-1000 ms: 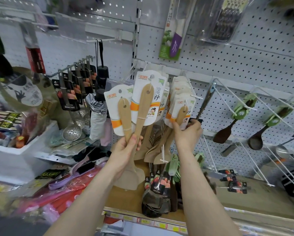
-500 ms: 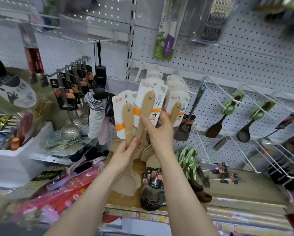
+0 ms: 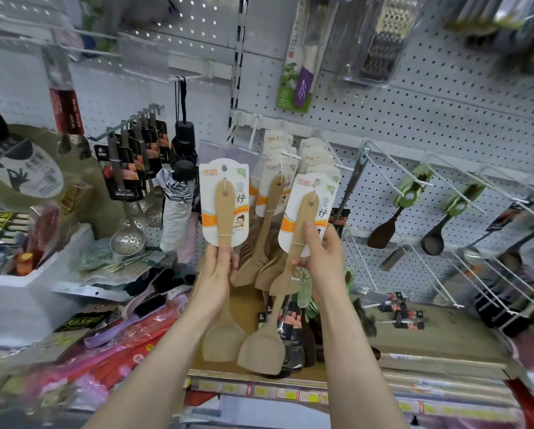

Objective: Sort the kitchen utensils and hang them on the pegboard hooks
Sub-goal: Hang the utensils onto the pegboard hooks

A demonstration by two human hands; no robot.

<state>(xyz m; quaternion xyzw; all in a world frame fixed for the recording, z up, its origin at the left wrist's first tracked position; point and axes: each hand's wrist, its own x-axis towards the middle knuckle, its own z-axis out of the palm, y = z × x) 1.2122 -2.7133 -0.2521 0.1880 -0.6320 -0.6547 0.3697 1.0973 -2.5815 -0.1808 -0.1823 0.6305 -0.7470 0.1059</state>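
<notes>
My left hand (image 3: 217,275) grips the handle of a wooden spatula (image 3: 224,212) that carries a white and orange card; its blade hangs below my wrist. My right hand (image 3: 321,258) holds a second carded wooden spatula (image 3: 303,218), its blade (image 3: 261,351) low between my arms. Both are raised in front of the white pegboard (image 3: 414,113). Behind them several more carded wooden spatulas (image 3: 272,209) hang on white hooks (image 3: 286,153).
Steel skimmers (image 3: 128,239) with black cards hang at the left beside folded umbrellas (image 3: 176,212). Dark spoons with green cards (image 3: 386,227) hang on long wire hooks at the right. Black utensils (image 3: 293,332) and packets lie on the brown shelf (image 3: 430,345) below.
My left hand held two spatulas a second ago. My right hand came back from the hooks and took one of them; now each hand holds one, apart from the other.
</notes>
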